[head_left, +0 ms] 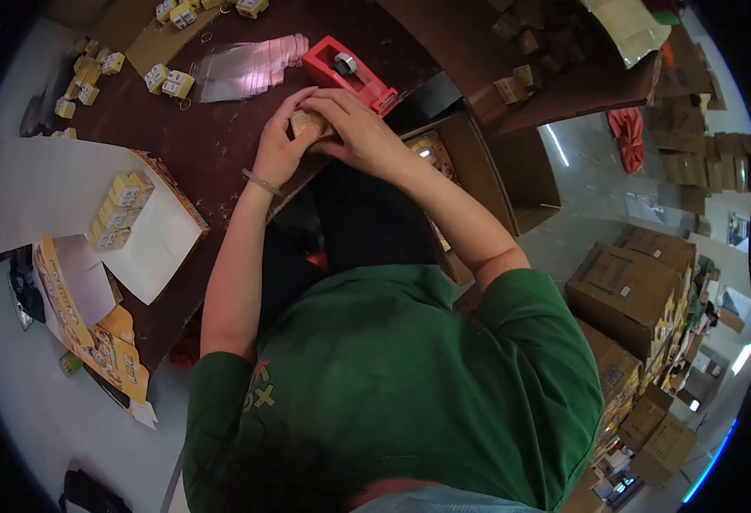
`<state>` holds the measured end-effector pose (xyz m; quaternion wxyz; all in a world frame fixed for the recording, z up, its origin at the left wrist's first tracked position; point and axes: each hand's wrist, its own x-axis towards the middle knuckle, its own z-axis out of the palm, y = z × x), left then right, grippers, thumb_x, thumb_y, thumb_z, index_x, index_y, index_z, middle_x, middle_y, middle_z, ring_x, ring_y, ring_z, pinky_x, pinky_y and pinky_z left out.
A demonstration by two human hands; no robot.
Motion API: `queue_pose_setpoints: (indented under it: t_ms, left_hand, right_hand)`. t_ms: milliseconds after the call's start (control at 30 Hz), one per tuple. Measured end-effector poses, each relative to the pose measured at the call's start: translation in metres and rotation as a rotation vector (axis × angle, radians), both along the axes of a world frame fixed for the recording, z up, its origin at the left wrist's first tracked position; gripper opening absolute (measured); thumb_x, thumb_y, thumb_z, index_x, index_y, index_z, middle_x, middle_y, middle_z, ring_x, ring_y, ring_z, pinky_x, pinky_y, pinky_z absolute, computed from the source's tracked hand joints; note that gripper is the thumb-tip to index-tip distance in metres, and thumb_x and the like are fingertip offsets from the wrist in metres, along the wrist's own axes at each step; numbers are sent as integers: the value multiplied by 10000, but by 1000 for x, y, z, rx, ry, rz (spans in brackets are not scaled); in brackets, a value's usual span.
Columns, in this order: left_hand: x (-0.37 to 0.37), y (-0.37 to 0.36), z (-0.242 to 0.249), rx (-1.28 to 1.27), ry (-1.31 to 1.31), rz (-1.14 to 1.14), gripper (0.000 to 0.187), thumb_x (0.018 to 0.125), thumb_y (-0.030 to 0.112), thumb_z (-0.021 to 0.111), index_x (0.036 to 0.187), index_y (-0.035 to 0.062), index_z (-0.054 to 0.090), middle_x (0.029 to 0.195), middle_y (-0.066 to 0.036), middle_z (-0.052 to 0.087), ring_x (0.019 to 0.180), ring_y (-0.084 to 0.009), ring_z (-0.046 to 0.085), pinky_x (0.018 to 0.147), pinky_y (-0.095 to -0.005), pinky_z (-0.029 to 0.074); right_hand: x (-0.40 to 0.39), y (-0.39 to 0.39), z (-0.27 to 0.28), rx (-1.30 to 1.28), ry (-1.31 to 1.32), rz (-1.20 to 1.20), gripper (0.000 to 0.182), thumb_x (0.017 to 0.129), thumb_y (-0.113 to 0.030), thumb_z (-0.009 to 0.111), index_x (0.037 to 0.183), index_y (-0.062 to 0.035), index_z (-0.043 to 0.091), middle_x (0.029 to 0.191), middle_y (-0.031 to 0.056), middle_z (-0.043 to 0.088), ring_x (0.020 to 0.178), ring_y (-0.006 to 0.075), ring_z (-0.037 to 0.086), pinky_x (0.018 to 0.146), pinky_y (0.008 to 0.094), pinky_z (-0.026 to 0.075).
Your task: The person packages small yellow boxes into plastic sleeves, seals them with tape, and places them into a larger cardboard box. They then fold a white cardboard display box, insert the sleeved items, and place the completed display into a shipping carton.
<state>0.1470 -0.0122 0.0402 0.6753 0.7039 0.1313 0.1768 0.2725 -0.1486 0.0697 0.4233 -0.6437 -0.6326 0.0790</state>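
A small tan-yellow box (308,125) is held between both hands, close to the table's near edge. My left hand (280,144) has its fingers wrapped round the box from the left. From the other side, my right hand (360,132) grips it, its fingers arching over the top and hiding much of it. Just beyond the hands lies a red tape dispenser (350,75). A fanned stack of clear plastic bags (249,68) is on the dark table (192,137), left of the dispenser. Several small yellow boxes (170,80), some with rings, lie further left.
An open white-lined display carton (166,248) with a block of yellow boxes (121,212) stands at left. Open cardboard boxes (478,167) are right of my lap and beyond the table. Large stacked cartons (623,286) stand on the floor at right.
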Motion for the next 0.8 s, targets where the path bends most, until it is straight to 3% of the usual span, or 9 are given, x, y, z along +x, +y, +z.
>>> queue_pose_setpoints:
  t_ms: [67, 133, 200, 233, 333, 533, 567, 700, 800]
  left_hand:
    - [8, 3, -3, -46, -47, 5, 526, 860, 95, 670, 1355, 40, 504, 1246, -109, 612, 1135, -180, 586, 975, -314, 465]
    - [9, -1, 1, -107, 4, -41, 536, 854, 97, 675, 1359, 40, 502, 1250, -112, 621, 1134, -180, 588, 973, -313, 467]
    - [21, -8, -5, -78, -18, -95, 553, 851, 151, 681, 1363, 32, 507, 1232, -95, 639, 1110, -158, 591, 962, -299, 465]
    - [26, -8, -8, -47, -18, -151, 562, 856, 169, 674, 1371, 24, 499, 1242, -81, 631, 1104, -146, 587, 961, -289, 459]
    - [30, -5, -11, 89, 60, -129, 531, 865, 205, 677, 1352, 48, 533, 1198, -84, 655, 1063, -154, 605, 946, -287, 461]
    - [31, -3, -13, 308, 181, -44, 513, 879, 216, 656, 1366, 104, 543, 1134, -102, 666, 1039, -190, 608, 953, -309, 451]
    - [33, -4, -11, 311, 190, -32, 514, 879, 213, 653, 1369, 109, 541, 1126, -101, 663, 1033, -197, 605, 956, -314, 448]
    - [39, -10, -3, 427, 7, -36, 534, 871, 219, 644, 1386, 128, 534, 1101, -104, 623, 996, -209, 583, 951, -327, 442]
    - [45, -8, -3, 450, -35, -96, 534, 847, 301, 688, 1354, 190, 560, 1124, -166, 625, 1028, -312, 572, 942, -380, 452]
  right_hand:
    - [14, -11, 21, 98, -48, -195, 576, 757, -294, 800, 1224, -40, 576, 1213, 147, 580, 1182, 362, 519, 982, 431, 444]
    - [47, -18, 17, -51, -51, -528, 352, 807, -324, 756, 1003, -38, 695, 1111, 146, 629, 1091, 345, 542, 932, 411, 447]
    - [74, -22, -17, -223, 100, -476, 242, 842, -288, 720, 856, -46, 718, 1076, 145, 636, 1089, 326, 535, 927, 398, 434]
    - [77, -22, -19, -219, 526, -334, 223, 860, -262, 702, 815, -44, 717, 1068, 138, 639, 1016, 282, 564, 892, 378, 443]
    - [70, -28, -25, -63, 187, -477, 193, 875, -222, 692, 866, -31, 717, 1047, 120, 652, 930, 242, 603, 824, 339, 475]
    - [44, -63, 10, -191, 582, -640, 129, 889, -135, 686, 906, -7, 699, 981, 92, 654, 785, 141, 617, 715, 267, 488]
    - [44, -64, 6, -210, 556, -644, 122, 914, -110, 657, 941, 1, 699, 931, 37, 660, 890, 103, 608, 808, 238, 483]
    - [48, -60, -9, -2, 658, -515, 144, 924, -132, 660, 956, 5, 684, 784, -18, 638, 757, 90, 600, 743, 230, 485]
    - [42, -61, 12, -198, 933, -459, 160, 936, -167, 660, 965, -10, 675, 791, -11, 631, 713, 70, 586, 669, 218, 481]
